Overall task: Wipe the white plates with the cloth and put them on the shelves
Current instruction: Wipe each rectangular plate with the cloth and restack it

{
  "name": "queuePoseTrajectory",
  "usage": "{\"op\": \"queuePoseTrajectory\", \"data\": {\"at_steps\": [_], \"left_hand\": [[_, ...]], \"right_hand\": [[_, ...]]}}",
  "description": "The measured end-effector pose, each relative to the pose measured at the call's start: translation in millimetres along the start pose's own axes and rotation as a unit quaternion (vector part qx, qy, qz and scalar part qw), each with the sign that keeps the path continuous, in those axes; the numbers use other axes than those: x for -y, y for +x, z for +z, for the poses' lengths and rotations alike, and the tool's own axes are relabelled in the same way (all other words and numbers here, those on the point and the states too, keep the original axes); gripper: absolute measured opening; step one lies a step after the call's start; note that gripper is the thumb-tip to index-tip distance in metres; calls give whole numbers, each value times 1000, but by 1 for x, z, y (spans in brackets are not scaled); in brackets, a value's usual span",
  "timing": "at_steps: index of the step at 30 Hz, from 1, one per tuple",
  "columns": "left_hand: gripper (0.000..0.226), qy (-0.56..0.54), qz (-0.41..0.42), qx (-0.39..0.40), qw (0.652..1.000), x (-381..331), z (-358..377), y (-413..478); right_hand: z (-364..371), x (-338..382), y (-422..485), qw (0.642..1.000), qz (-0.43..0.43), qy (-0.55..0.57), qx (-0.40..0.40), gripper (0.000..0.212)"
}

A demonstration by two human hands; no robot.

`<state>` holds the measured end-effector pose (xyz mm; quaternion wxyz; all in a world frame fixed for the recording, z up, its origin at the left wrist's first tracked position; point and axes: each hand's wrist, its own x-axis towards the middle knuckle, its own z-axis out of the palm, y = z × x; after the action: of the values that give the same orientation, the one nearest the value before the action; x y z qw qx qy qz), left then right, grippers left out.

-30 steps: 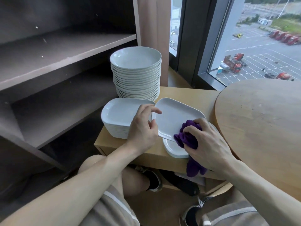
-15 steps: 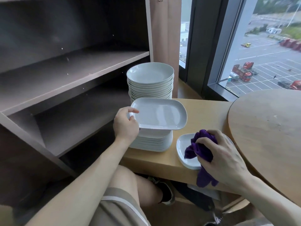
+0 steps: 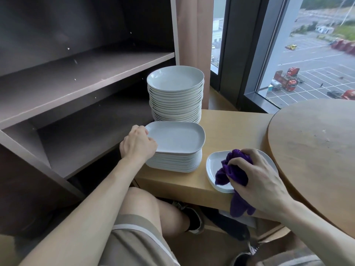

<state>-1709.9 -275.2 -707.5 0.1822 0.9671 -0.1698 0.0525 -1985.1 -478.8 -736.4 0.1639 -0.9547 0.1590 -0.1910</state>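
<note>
On the worktop (image 3: 230,127), my left hand (image 3: 138,144) grips the rim of the top plate (image 3: 178,137) on the low stack (image 3: 172,163); my right hand (image 3: 257,177) clutches the purple cloth (image 3: 233,169) over a lone plate (image 3: 212,166).

Left hand (image 3: 138,144) and right hand (image 3: 258,176) bare, both forearms bare to the frame edge. Tan shorts (image 3: 134,246) at 6 o'clock, hem with a brown band above a white stripe. Dark sneaker (image 3: 195,219) with pale sole at 6. Second dark shoe (image 3: 240,260), whitish laces, at 5.
</note>
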Motion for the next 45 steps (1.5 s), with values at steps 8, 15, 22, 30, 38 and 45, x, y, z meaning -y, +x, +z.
{"op": "queuePoseTrajectory", "data": {"at_steps": [8,15,22,30,38,45], "left_hand": [[64,72,-25,20,997,-2,1,-2],[44,-98,260,-108,955,-63,-1,-54],[49,-17,437,238,867,-76,52,-121],[52,72,422,305,851,-83,55,-118],[39,73,390,332,856,-88,44,-115],[35,62,376,356,853,-88,44,-114]], "right_hand": [[-11,-14,9,998,56,31,-25,29],[-28,-51,22,978,161,94,-89,20],[-28,-61,25,967,199,126,-98,18],[-16,-55,20,970,167,-79,160,45],[-13,-40,20,956,159,-130,211,34],[-10,-45,18,965,154,-114,181,36]]}}
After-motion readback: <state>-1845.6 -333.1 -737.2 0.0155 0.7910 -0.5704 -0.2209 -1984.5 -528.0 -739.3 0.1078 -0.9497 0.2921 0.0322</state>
